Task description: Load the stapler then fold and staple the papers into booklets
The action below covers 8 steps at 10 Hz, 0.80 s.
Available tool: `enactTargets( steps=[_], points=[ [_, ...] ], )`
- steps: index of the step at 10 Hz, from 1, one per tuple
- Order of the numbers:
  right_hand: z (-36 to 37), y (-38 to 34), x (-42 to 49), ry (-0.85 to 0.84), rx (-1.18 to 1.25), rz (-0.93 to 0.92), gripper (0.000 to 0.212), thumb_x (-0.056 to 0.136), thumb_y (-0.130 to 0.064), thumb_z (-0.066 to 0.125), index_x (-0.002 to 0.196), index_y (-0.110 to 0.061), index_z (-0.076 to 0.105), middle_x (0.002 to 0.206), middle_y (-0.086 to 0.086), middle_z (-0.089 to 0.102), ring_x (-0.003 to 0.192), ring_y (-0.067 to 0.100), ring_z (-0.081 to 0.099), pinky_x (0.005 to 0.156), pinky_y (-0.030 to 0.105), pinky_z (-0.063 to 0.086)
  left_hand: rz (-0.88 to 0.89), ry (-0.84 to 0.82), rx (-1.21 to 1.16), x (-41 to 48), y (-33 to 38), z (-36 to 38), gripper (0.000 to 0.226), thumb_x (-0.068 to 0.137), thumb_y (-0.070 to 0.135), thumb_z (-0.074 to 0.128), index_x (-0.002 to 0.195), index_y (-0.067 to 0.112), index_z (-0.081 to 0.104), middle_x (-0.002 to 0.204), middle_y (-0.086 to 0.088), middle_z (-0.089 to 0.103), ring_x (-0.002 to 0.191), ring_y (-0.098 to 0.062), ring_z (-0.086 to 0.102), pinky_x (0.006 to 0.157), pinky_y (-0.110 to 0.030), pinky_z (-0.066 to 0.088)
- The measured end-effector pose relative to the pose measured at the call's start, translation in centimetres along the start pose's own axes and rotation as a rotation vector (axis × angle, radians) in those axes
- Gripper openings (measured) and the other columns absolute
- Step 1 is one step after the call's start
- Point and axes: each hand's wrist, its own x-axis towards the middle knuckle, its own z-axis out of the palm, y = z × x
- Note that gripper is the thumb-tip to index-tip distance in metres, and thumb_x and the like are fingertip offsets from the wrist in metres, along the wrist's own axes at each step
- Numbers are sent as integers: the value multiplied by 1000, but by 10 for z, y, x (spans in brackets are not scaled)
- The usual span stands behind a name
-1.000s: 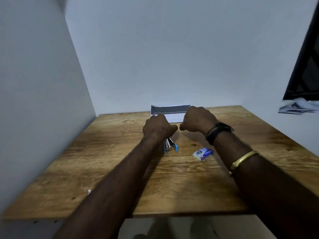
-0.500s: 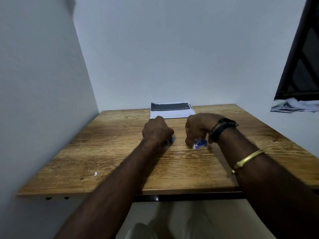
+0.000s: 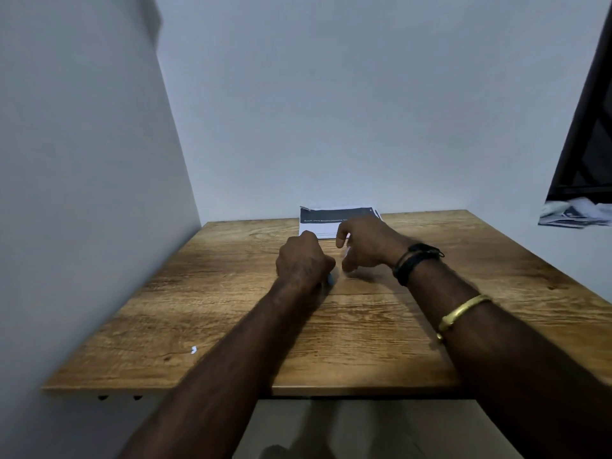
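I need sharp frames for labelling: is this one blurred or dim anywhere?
Head view: dim, flat light; the right hand is motion-smeared, the left hand sharper; print on the papers is unreadable; wide-angle bending tilts the walls.

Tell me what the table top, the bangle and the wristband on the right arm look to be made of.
Table top: wood or a wood-look laminate, matt, with brown grain streaks and knots; which of the two cannot be told.
Bangle: probably metal, gold-coloured, with a shine along its curve.
Wristband: black and dull, perhaps rubber or cord; too blurred to say.
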Motion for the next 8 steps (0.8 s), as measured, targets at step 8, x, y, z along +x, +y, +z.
enactTargets(
  steps=[8],
  points=[
    [30, 6, 42, 14, 150, -198, 45, 87, -13, 72, 130, -20, 65, 133, 3, 64, 123, 20, 60, 101, 29, 48, 86, 81, 39, 21, -14, 0, 39, 92, 34, 56, 124, 15, 68, 121, -13, 69, 115, -34, 63, 82, -35, 47]
  ],
)
